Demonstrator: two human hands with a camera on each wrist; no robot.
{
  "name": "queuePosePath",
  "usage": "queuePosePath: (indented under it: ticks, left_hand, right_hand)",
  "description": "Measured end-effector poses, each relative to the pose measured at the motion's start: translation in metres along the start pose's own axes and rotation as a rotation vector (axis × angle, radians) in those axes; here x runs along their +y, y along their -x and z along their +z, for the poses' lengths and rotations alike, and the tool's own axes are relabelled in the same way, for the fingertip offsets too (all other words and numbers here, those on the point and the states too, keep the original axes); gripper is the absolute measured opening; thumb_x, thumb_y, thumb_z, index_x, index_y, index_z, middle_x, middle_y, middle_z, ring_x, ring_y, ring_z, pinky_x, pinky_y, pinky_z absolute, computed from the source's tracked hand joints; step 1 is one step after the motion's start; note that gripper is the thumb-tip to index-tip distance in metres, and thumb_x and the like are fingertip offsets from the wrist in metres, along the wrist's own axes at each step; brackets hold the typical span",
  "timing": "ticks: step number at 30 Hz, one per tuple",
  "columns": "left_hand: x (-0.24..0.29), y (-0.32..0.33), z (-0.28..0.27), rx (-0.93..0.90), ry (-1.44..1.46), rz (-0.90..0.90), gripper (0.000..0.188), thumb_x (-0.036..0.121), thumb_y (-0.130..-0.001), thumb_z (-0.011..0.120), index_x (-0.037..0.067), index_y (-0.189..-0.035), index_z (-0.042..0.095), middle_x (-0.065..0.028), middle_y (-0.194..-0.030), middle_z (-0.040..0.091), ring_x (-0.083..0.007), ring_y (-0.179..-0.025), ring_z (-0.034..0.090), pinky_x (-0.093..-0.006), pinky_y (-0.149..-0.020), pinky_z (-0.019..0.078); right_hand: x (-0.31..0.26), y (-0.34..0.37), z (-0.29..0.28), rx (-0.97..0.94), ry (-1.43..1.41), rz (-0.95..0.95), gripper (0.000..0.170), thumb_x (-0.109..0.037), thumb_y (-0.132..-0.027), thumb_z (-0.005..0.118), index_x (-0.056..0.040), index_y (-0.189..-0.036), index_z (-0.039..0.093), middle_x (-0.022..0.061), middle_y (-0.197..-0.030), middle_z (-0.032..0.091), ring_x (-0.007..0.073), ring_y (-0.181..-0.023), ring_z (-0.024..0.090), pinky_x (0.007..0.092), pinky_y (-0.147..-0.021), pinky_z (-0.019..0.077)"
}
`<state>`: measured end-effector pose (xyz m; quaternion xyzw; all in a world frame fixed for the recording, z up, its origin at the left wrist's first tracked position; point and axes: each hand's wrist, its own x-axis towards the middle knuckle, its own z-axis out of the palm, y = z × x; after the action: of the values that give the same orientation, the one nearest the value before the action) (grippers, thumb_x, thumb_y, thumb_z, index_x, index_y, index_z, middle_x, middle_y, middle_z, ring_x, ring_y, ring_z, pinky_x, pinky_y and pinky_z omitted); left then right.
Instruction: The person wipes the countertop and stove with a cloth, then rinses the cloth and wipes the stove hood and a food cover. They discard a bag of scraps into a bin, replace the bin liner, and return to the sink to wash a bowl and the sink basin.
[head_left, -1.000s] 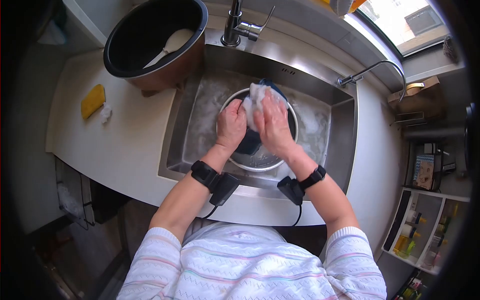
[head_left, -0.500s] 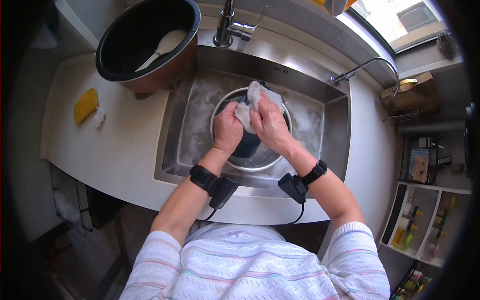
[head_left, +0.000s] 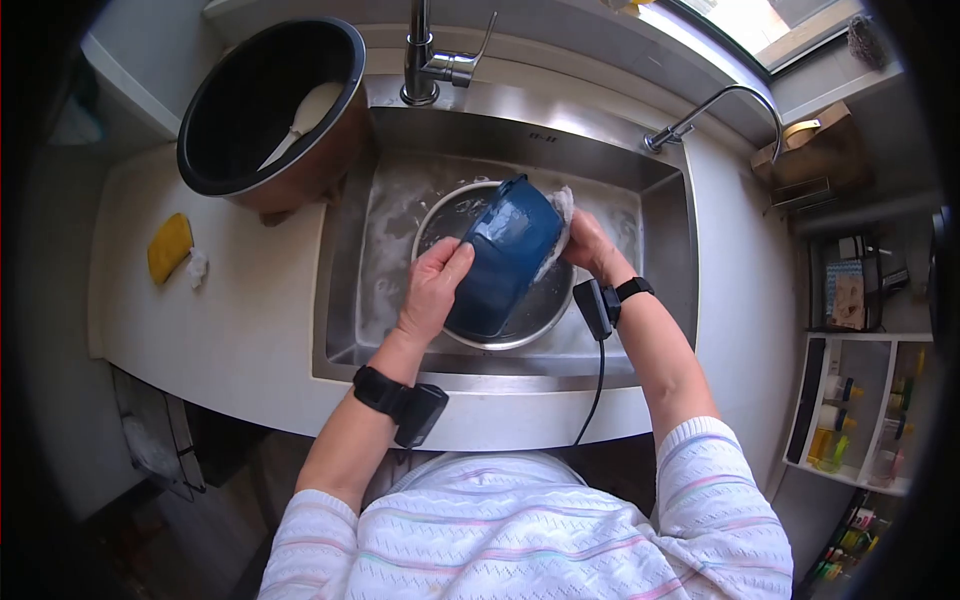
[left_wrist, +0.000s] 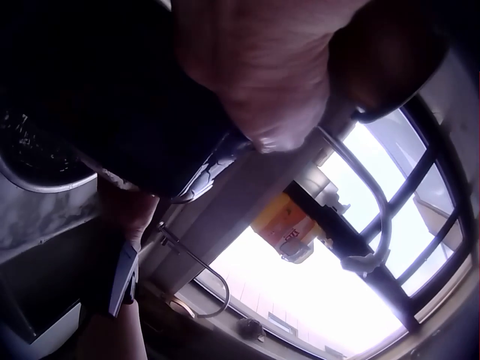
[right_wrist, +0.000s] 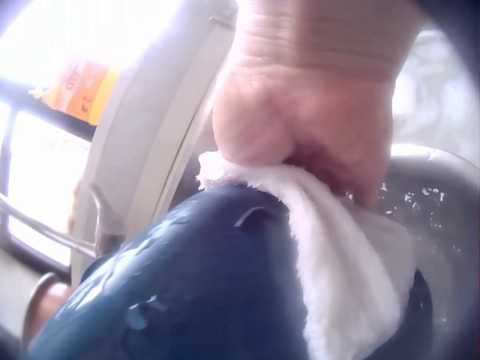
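Lengthwise, blue container (head_left: pixel 508 258) aslant, far end rightward.

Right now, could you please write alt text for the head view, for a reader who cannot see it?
A person's left hand grips a blue container over a sink while their right hand holds a white cloth against it. A round basin sits beneath.

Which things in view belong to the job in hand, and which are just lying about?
In use: blue container, in the left hand; white cloth, in the right hand; round basin beneath; sink.
Apparently just lying about: yellow pad; white scrap beside it; pot; pale ladle inside it; paper bag.
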<state>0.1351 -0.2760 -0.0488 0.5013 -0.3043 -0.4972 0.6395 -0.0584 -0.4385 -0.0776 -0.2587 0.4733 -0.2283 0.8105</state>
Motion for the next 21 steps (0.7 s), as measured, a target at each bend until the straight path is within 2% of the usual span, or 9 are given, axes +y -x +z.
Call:
queuePosePath:
  ticks: [3,6,7,10,15,17,18,20,21]
  left_hand:
    - [0.029,0.000,-0.019,-0.454,0.066,-0.394,0.028,0.013,-0.084,0.055,0.000,-0.109,0.057,-0.0034,-0.098,0.062,-0.0078,-0.087,0.056,-0.0224,-0.082,0.0434]
    - [0.065,-0.008,-0.026,-0.596,0.141,-0.474,0.032,0.012,-0.083,0.056,-0.001,-0.112,0.053,-0.0041,-0.102,0.061,-0.0101,-0.091,0.057,-0.0251,-0.084,0.0439]
    - [0.072,-0.016,-0.027,-0.592,0.214,-0.537,0.035,0.012,-0.083,0.057,-0.002,-0.115,0.050,-0.0064,-0.104,0.060,-0.0125,-0.092,0.058,-0.0273,-0.083,0.0462]
    - [0.053,-0.037,-0.023,-0.505,0.068,-0.629,0.032,0.013,-0.083,0.058,-0.001,-0.112,0.052,-0.0064,-0.102,0.061,-0.0125,-0.090,0.059,-0.0275,-0.080,0.0479]
    - [0.035,-0.030,-0.023,-0.321,0.275,-0.576,0.027,0.011,-0.085,0.055,0.000,-0.110,0.053,-0.0075,-0.101,0.061,-0.0143,-0.089,0.060,-0.0284,-0.080,0.0489]
    - [0.035,-0.023,-0.039,-0.250,0.410,-0.518,0.025,0.009,-0.087,0.053,0.000,-0.110,0.053,-0.0087,-0.102,0.061,-0.0162,-0.091,0.060,-0.0294,-0.081,0.0491]
    - [0.035,-0.021,-0.043,-0.243,0.407,-0.518,0.025,0.009,-0.087,0.053,0.000,-0.110,0.053,-0.0087,-0.102,0.061,-0.0162,-0.091,0.060,-0.0294,-0.081,0.0491]
    - [0.032,-0.019,-0.049,-0.215,0.426,-0.527,0.024,0.008,-0.087,0.051,0.001,-0.111,0.052,-0.0083,-0.103,0.060,-0.0161,-0.090,0.060,-0.0293,-0.082,0.0483]
    - [0.031,-0.018,-0.050,-0.214,0.428,-0.527,0.024,0.008,-0.087,0.051,0.001,-0.111,0.052,-0.0083,-0.103,0.060,-0.0161,-0.090,0.060,-0.0293,-0.082,0.0483]
  right_hand:
    - [-0.009,0.012,0.014,0.024,0.076,-0.130,0.026,-0.023,-0.088,0.051,-0.0021,-0.099,0.059,0.0060,-0.092,0.061,0.0154,-0.083,0.057,0.0307,-0.076,0.0463]
    - [-0.012,0.019,0.036,0.001,0.332,-0.287,0.027,-0.025,-0.088,0.050,-0.0021,-0.099,0.060,0.0028,-0.088,0.060,0.0108,-0.079,0.054,0.0262,-0.072,0.0435]
    - [-0.009,0.019,0.044,-0.017,0.478,-0.338,0.028,-0.026,-0.088,0.051,-0.0018,-0.099,0.060,0.0009,-0.085,0.059,0.0084,-0.077,0.052,0.0232,-0.071,0.0416]
    - [0.006,0.019,0.066,-0.079,0.462,-0.457,0.027,-0.025,-0.087,0.051,-0.0016,-0.098,0.060,-0.0011,-0.083,0.058,0.0072,-0.074,0.049,0.0211,-0.068,0.0389]
    - [0.023,-0.013,0.029,0.039,0.342,-0.378,0.025,-0.019,-0.085,0.048,-0.0007,-0.096,0.060,0.0000,-0.082,0.059,0.0093,-0.072,0.051,0.0224,-0.065,0.0401]
    - [0.047,-0.027,-0.005,0.134,0.679,-0.147,0.024,-0.016,-0.083,0.046,-0.0001,-0.093,0.061,0.0026,-0.078,0.059,0.0107,-0.069,0.053,0.0263,-0.063,0.0425]
    - [0.063,-0.036,-0.023,0.120,0.932,-0.106,0.023,-0.012,-0.080,0.045,-0.0005,-0.090,0.062,0.0115,-0.076,0.063,0.0201,-0.070,0.060,0.0335,-0.065,0.0455]
    - [0.081,-0.023,-0.021,0.044,1.507,-0.262,0.025,-0.009,-0.073,0.047,-0.0009,-0.090,0.062,0.0261,-0.087,0.059,0.0392,-0.081,0.059,0.0403,-0.074,0.0452]
    - [0.079,-0.024,-0.024,-0.001,1.546,-0.159,0.024,-0.009,-0.073,0.047,-0.0014,-0.089,0.062,0.0233,-0.084,0.061,0.0361,-0.078,0.060,0.0391,-0.071,0.0461]
